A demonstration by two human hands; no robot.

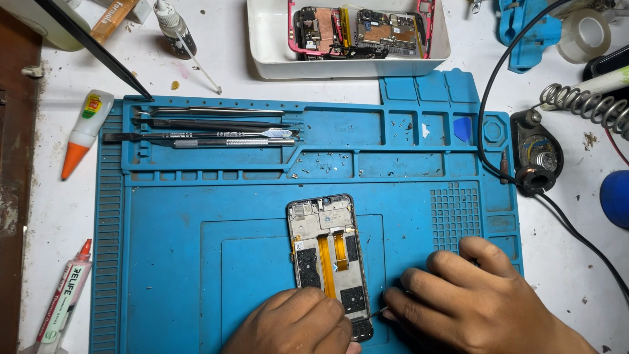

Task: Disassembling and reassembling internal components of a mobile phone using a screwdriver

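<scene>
While our left hand (295, 322) presses down the open phone (329, 262) on the blue mat (196, 262), our right hand (468, 298) fingers pinched on thin tweezers (375, 314), left fingers curled together.

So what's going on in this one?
A person works on an opened phone frame lying on a blue repair mat. The left hand steadies its lower end, while the right hand brings a thin metal tool to the bottom edge. Tweezers and picks lie in the mat's upper tray; a white tray behind holds more phone parts.
</scene>
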